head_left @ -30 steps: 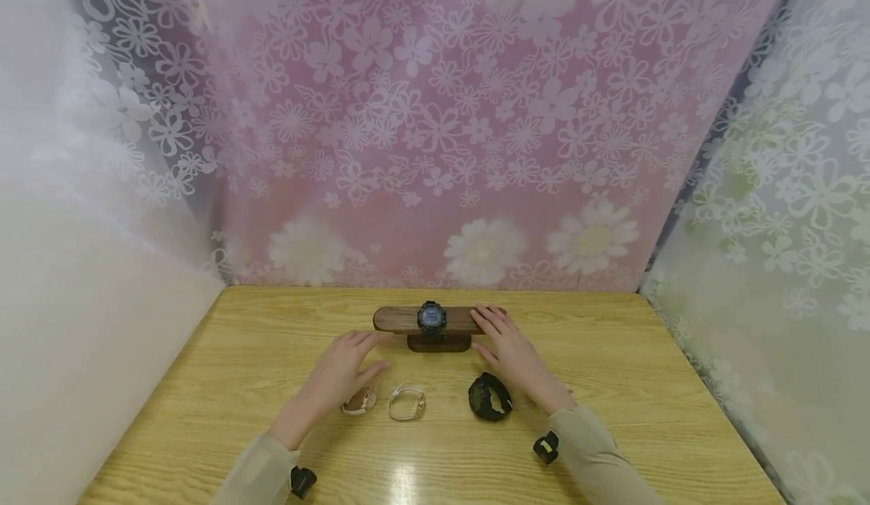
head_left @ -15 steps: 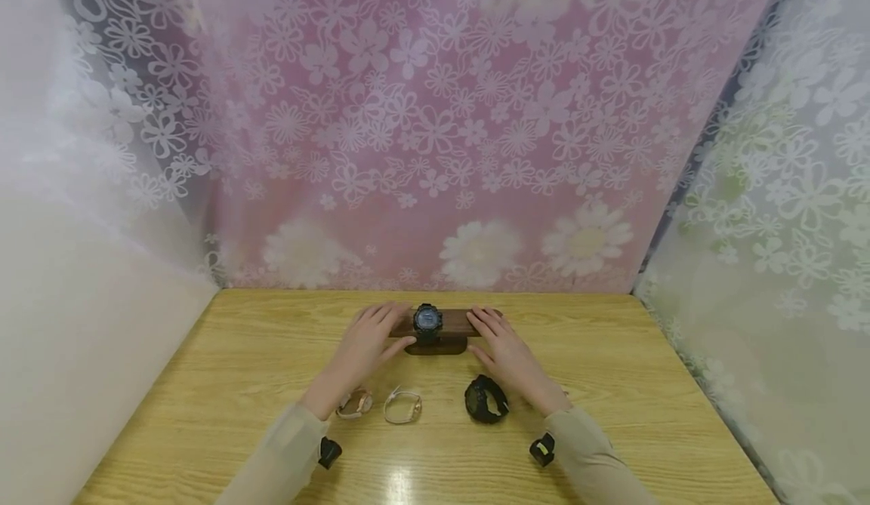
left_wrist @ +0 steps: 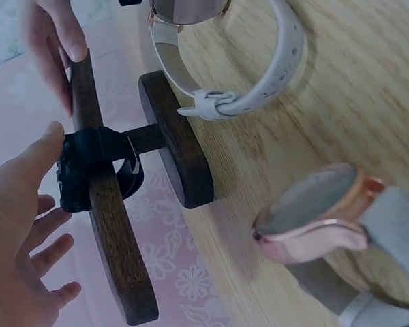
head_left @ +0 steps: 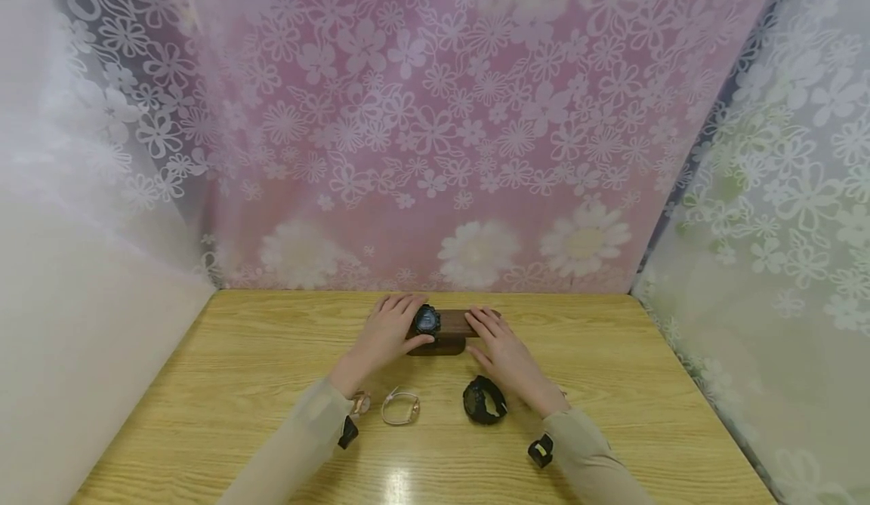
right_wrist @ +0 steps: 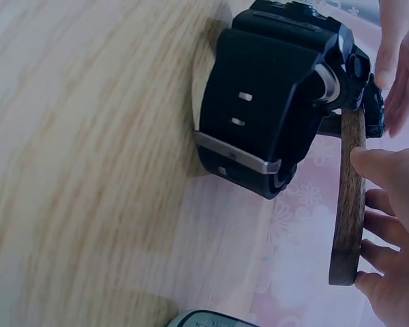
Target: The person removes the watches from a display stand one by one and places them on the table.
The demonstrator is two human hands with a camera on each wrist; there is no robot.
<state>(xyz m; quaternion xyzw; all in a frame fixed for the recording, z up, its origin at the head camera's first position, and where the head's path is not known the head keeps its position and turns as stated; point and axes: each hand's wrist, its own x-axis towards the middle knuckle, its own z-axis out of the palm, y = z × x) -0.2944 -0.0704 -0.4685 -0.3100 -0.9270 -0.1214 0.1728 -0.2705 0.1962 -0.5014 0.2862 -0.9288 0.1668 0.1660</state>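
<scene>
A dark wooden watch stand (head_left: 451,324) with a bar on a short base stands near the table's back edge. A black digital wristwatch (head_left: 427,319) is strapped round its bar. My left hand (head_left: 387,329) holds this watch between thumb and fingers; in the left wrist view the thumb (left_wrist: 44,146) meets the case and a finger passes behind it. My right hand (head_left: 504,350) grips the bar's right end, thumb on one side and fingers on the other, as the right wrist view shows of the bar (right_wrist: 350,204).
In front lie a white-strapped watch (head_left: 401,408), a rose-gold watch (head_left: 362,402) partly under my left sleeve, and a bulky black watch (head_left: 484,400). Part of another watch face (right_wrist: 211,319) shows in the right wrist view. A floral curtain (head_left: 421,150) backs the wooden table (head_left: 258,414).
My left hand has moved right along the bar, from beside its left end to the strapped watch, and closed around it. My right hand has stayed at the bar's right end.
</scene>
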